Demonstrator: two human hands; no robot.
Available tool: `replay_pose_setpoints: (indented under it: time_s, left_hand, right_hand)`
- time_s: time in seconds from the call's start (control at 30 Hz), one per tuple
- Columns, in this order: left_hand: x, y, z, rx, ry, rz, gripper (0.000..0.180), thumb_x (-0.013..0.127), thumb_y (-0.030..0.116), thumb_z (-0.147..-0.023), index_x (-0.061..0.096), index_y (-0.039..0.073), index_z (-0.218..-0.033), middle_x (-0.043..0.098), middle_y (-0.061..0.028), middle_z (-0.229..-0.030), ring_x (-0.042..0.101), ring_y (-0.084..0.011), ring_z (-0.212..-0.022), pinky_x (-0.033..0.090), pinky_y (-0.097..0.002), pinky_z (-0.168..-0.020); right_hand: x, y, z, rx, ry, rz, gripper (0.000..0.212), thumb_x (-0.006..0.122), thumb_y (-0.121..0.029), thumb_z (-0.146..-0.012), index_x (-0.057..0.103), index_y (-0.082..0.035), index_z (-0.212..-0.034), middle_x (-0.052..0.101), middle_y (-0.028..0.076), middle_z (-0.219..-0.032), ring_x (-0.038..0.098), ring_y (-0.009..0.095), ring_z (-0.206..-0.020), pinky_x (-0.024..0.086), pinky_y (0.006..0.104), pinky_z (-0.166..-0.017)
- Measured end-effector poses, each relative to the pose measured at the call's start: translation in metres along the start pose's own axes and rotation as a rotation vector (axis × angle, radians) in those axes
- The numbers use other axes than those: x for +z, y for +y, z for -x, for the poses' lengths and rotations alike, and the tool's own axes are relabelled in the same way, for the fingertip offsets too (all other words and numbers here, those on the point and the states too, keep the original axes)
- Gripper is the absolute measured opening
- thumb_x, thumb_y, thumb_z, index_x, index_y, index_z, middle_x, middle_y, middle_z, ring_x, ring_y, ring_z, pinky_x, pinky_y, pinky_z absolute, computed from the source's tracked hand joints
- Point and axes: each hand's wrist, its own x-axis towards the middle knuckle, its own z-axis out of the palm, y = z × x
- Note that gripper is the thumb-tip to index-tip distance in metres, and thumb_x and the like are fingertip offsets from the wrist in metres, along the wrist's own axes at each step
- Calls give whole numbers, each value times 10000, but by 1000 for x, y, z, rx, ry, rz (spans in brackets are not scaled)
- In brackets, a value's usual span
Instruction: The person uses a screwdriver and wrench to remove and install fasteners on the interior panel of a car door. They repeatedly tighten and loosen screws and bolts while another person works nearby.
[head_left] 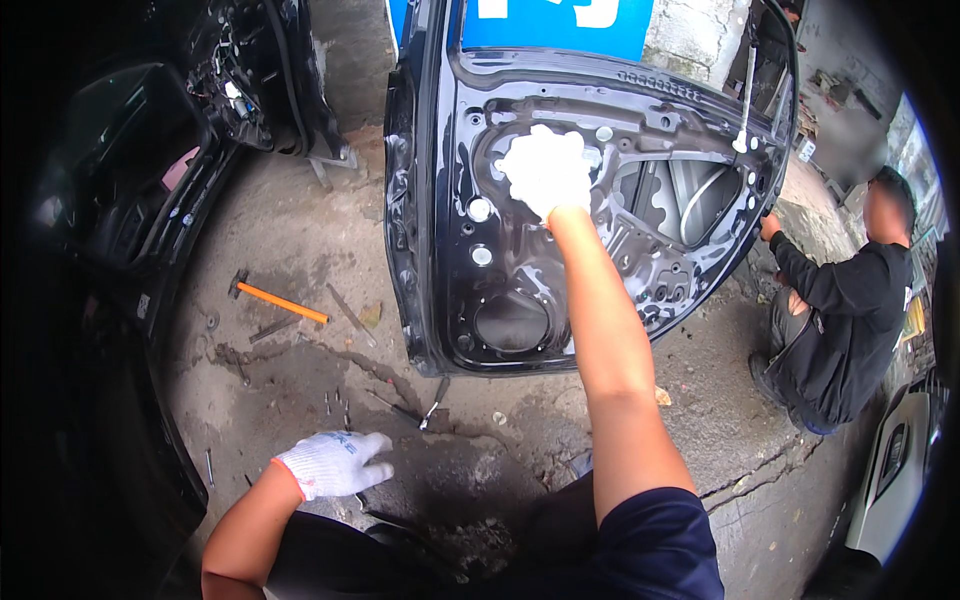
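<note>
My right arm reaches forward to a bare black car door [430, 230] standing upright, inner side toward me. At its upper middle panel, my right hand [557, 208] presses a bright white crumpled wad [545, 165], perhaps a cloth. Glare washes out its detail and the fingers do not show. My left hand [338, 465], in a white knitted glove with an orange cuff, hangs above the ground at lower left. Its fingers are apart and nothing is in them. A ratchet wrench [434, 405] lies on the concrete between this hand and the door.
An orange-handled hammer [280, 301], a flat metal strip [350, 314] and several small bolts lie on the ground. Dark car bodywork [130, 230] lines the left. A person in black [850, 300] crouches right of the door, one hand at its edge. A pale car panel [890, 470] stands lower right.
</note>
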Motion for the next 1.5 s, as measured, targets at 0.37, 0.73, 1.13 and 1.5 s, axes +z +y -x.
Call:
replay_pose_setpoints:
  time_s: [0.37,0.73,1.13,1.5]
  left_hand:
    - [-31,23,-154,95,885,463,987,758,459,-937,282,-55,-1633,385,-343,-1620,383,-477,-1525,350,-494,-1267]
    - [-70,66,-284,-211,1246,594,1422,937,617,-698,177,-155,-1620,326,-373,-1633,349,-492,-1526,325,-505,-1268]
    - [-64,66,-288,-233,1236,591,1410,905,638,-736,149,-152,-1626,282,-366,-1657,310,-504,-1537,298,-518,-1279]
    - [-69,67,-282,-222,1178,611,1399,880,643,-759,128,-138,-1643,243,-359,-1688,262,-488,-1571,269,-496,-1300]
  right_hand:
    - [26,25,42,783,521,-923,548,757,-411,-957,637,34,-1253,630,276,-1398,644,372,-1267,511,492,-1087]
    - [76,15,70,195,155,-880,274,580,-80,-1032,665,-85,-1293,734,55,-1108,682,194,-928,560,348,-812]
    - [86,18,46,436,-87,-743,374,762,-417,-925,807,-50,-867,740,88,-711,713,219,-646,549,400,-673]
    - [55,5,48,329,-43,-838,430,771,-424,-901,798,2,-947,789,197,-947,779,318,-919,609,426,-805]
